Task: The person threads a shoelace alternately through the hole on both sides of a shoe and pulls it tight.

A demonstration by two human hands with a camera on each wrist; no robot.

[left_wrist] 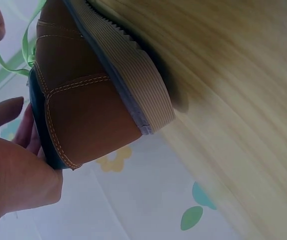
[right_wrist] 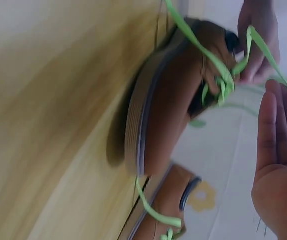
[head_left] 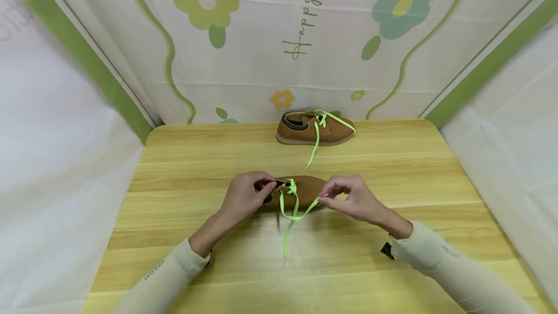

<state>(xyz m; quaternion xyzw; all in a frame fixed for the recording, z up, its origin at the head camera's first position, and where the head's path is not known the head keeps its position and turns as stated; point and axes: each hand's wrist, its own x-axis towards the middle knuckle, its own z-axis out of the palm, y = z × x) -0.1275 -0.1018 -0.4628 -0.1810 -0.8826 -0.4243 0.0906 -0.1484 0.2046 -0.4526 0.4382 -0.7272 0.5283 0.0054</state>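
A pale wooden table (head_left: 174, 256) fills the lower part of the head view, closed in at the back by a white backdrop (head_left: 261, 76) printed with green and teal flowers and curving green stripes, and by plain white sheets (head_left: 56, 159) at the sides. At the far edge of the table, well apart from the hands, stands a brown shoe (head_left: 311, 130) with a dark collar, its lime-green lace (head_left: 315, 144) knotted on top and one end trailing toward the person. Nearer, in the middle of the table, lies a second brown shoe (head_left: 305, 189) between the two hands; the left wrist view shows its ribbed pale sole (left_wrist: 128, 65) and stitched heel (left_wrist: 83, 120). The left hand (head_left: 245, 195) sits at the heel end of this near shoe, fingers curled, the fingertips (head_left: 267, 181) at the dark collar; whether they grip the collar or the lace there cannot be told. The right hand (head_left: 350, 197) is at the toe side, thumb and forefinger pinching one strand of the green shoelace (head_left: 293, 210), which runs from the eyelets, loops downward and leaves a free end lying on the table toward the person. Both forearms wear light beige sleeves (head_left: 440, 256).
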